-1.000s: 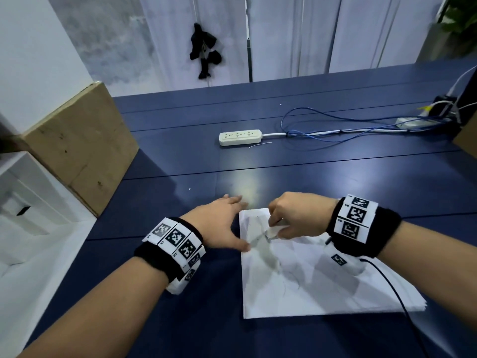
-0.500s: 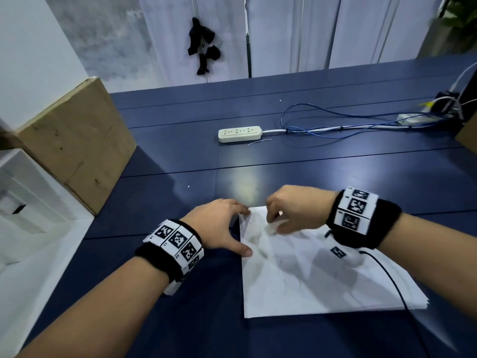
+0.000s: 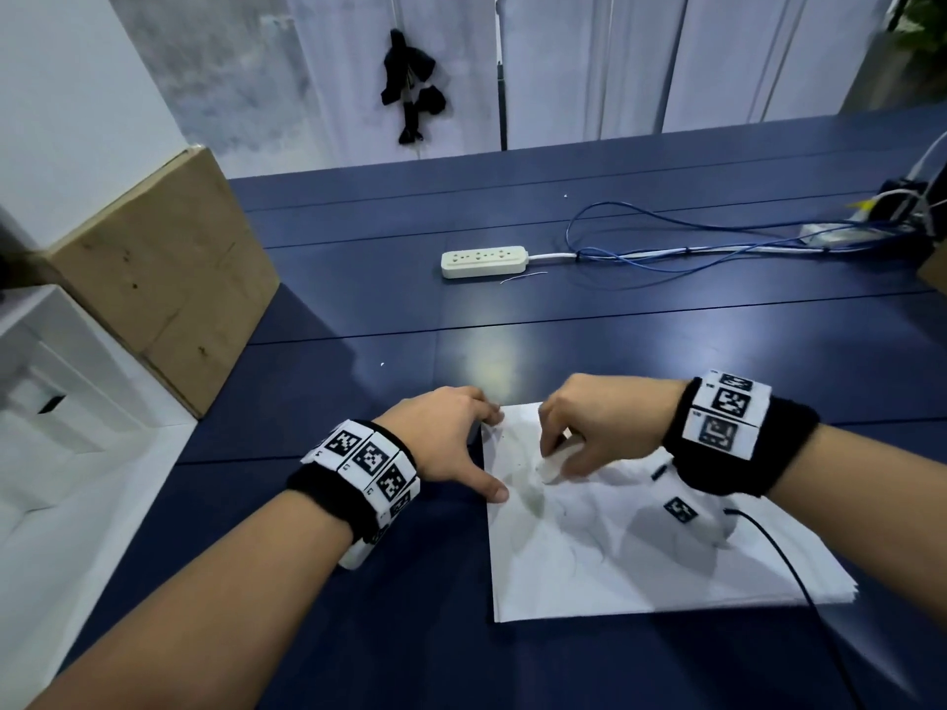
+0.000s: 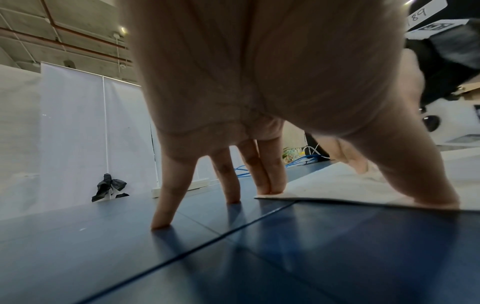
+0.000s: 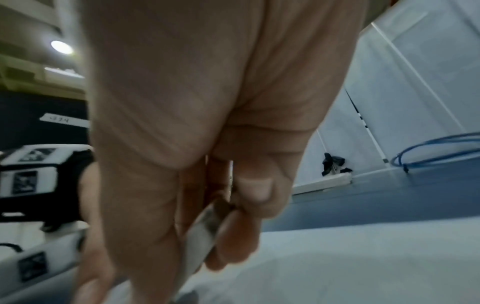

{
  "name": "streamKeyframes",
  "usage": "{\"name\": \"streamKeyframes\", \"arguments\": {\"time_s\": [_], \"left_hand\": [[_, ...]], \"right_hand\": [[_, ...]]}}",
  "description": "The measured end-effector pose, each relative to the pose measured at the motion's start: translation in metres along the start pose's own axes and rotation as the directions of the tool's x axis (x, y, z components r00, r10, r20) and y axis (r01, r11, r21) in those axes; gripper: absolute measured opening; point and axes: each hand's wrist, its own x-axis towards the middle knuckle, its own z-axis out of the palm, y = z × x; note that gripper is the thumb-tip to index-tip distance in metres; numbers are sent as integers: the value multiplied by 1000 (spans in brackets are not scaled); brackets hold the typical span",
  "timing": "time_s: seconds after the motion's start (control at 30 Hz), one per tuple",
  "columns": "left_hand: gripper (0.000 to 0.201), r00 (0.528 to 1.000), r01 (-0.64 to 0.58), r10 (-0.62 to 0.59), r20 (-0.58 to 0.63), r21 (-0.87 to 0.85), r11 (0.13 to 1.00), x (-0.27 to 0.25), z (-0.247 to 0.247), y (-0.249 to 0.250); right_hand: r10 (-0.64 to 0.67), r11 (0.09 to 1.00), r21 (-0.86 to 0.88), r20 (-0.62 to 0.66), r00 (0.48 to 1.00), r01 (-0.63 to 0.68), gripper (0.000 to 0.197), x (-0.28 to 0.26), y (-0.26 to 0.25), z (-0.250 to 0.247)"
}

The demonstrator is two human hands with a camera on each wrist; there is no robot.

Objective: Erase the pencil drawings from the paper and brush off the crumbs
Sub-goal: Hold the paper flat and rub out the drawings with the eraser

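- head view: right hand (image 3: 599,427) pinched the eraser (image 3: 552,466) on the paper (image 3: 640,556), near its far-left corner.
- left hand (image 3: 440,438) fingers lay spread, pinning that edge.
- short, light strokes would likely avoid creasing.

Blue table (image 3: 666,351), perhaps white curtains (image 3: 743,58)

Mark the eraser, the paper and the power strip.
eraser (image 3: 552,466), head view, its exposed white end.
paper (image 3: 640,571), head view, bare middle of the sheet.
power strip (image 3: 484,261), head view, its top face.
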Motion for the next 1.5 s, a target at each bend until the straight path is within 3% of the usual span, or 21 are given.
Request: {"name": "streamKeyframes", "arguments": {"time_s": [0.17, 0.27, 0.33, 0.4, 0.53, 0.6, 0.67, 0.77, 0.8, 0.93, 1.0, 1.13, 1.23, 1.4, 1.5], "left_hand": [[101, 1000, 4, -4, -2, -3, 1000, 1, 2, -2], [107, 1000, -1, 1, -10, -3, 1000, 3, 3, -3], [108, 1000, 0, 0, -3, -4, 1000, 4, 3, -3], [109, 1000, -6, 6, -1, -8, 1000, 5, 4, -3], [106, 1000, -14, 14, -8, -13, 1000, 6, 7, -6], [105, 1000, -19, 19, -7, -26, 999, 6, 8, -8], [109, 1000, -22, 21, -11, -38, 999, 5, 8, -9], [114, 1000, -21, 21, -5, -43, 999, 6, 6, -6], [114, 1000, -23, 23, -1, -42, 999, 6, 5, -6], [105, 1000, -27, 27, 0, -38, 999, 7, 7, -8], [102, 1000, -22, 22, -3, -42, 999, 7, 8, -9], [110, 1000, -23, 23, 2, -38, 999, 7, 5, -6], [112, 1000, -28, 28, 6, -38, 999, 7, 5, -6], [103, 1000, -20, 20, -1, -44, 999, 7, 7, -7], [105, 1000, -18, 18, -4, -46, 999, 7, 8, -9]], "right_hand": [[184, 978, -64, -187, 965, -199, 22, 30, 20, -19], [73, 987, -133, -145, 987, -93, 21, 19, 10, -13], [-27, 995, -98, -32, 999, 24, 23, 5, 1, -7], [-21, 999, -41, 33, 999, 22, 25, 2, -3, -6], [137, 987, -59, -139, 981, -147, 25, 26, 18, -15], [181, 982, -25, -167, 969, -187, 26, 27, 24, -14], [103, 993, -46, -163, 981, -112, 23, 18, 19, -8], [-38, 999, -32, -8, 999, 38, 24, 0, 5, -1], [-30, 999, -19, 19, 999, 31, 25, 0, 3, -2], [116, 990, -54, -169, 979, -127, 21, 24, 20, -16], [171, 983, -28, -183, 968, -179, 23, 28, 27, -16], [-13, 998, -57, -84, 996, 8, 23, 9, 13, -4], [-20, 1000, -24, 21, 1000, 21, 28, 5, 7, -5], [186, 977, -73, -175, 967, -201, 26, 29, 29, -19], [98, 990, -82, -167, 981, -113, 23, 20, 25, -10]]}}
